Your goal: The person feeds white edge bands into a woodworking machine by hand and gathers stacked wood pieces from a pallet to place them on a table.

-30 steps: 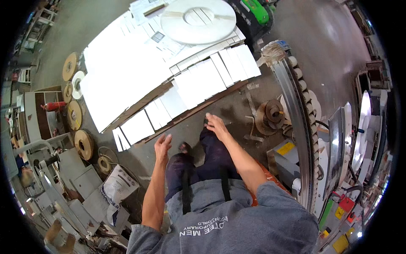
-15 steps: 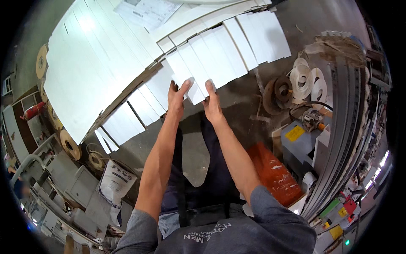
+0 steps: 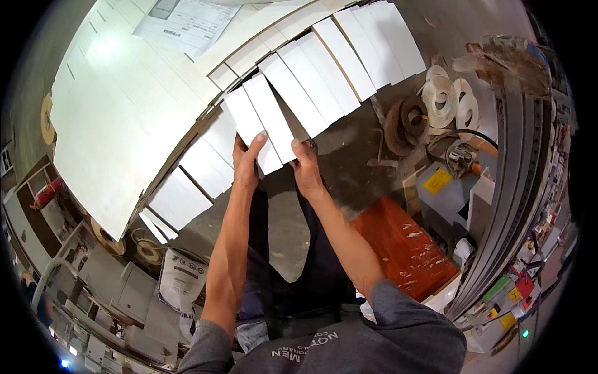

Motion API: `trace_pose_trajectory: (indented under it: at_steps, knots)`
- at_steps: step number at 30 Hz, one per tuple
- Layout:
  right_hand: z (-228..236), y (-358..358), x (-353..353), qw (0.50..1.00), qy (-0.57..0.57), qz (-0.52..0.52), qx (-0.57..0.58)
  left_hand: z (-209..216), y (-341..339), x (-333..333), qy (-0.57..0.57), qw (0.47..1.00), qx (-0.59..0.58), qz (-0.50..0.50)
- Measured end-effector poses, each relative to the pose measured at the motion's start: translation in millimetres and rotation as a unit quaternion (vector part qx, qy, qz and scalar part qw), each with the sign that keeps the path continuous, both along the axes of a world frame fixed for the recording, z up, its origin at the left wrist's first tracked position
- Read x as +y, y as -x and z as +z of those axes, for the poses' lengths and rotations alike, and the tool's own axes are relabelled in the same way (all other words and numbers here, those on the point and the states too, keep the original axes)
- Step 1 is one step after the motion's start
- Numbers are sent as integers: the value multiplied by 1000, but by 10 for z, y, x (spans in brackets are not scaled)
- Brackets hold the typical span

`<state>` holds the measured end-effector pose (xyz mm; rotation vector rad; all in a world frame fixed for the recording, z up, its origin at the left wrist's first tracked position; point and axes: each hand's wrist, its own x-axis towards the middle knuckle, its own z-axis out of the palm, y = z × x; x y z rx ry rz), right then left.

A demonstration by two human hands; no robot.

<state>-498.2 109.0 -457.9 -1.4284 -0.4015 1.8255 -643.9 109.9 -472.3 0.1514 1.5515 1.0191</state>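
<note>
Two narrow white panels (image 3: pixel 269 115) lie side by side between my hands, their far ends on the row along the stack's edge. My left hand (image 3: pixel 246 163) holds their left side, thumb on top and fingers mostly hidden beneath. At the near right corner, my right hand (image 3: pixel 305 167) grips with its thumb on the top face. A dark wedge-shaped gap separates this pair from the row of white panels (image 3: pixel 317 75) on the right. More white panels (image 3: pixel 180 199) overhang the edge on the left.
Beyond my hands spreads a broad stack of white boards (image 3: pixel 118 124) with a printed paper sheet (image 3: pixel 184 25) on it. Rolls of edge tape (image 3: pixel 439 100), a reddish-brown board (image 3: pixel 405 249) and a grey machine (image 3: pixel 445 193) stand at right. A white sack (image 3: pixel 180 277) is at lower left.
Both hands have moved left and a little nearer to me with the two panels. A gap has opened between them and the row on the right. The view has shifted slightly.
</note>
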Motion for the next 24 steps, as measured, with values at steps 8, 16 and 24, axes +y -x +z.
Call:
trace_pose_trajectory:
  at_steps: [8, 16, 24]
  knots:
    - [-293, 12, 158, 994, 31, -95, 50, -1, -17, 34, 12, 999, -50, -7]
    - [-336, 43, -117, 999, -1, -30, 11, -57, 171, -118, 35, 999, -16, -32]
    - [-400, -159, 235, 995, 16, -2, -101, -224, 342, -208, 40, 998, -27, -43]
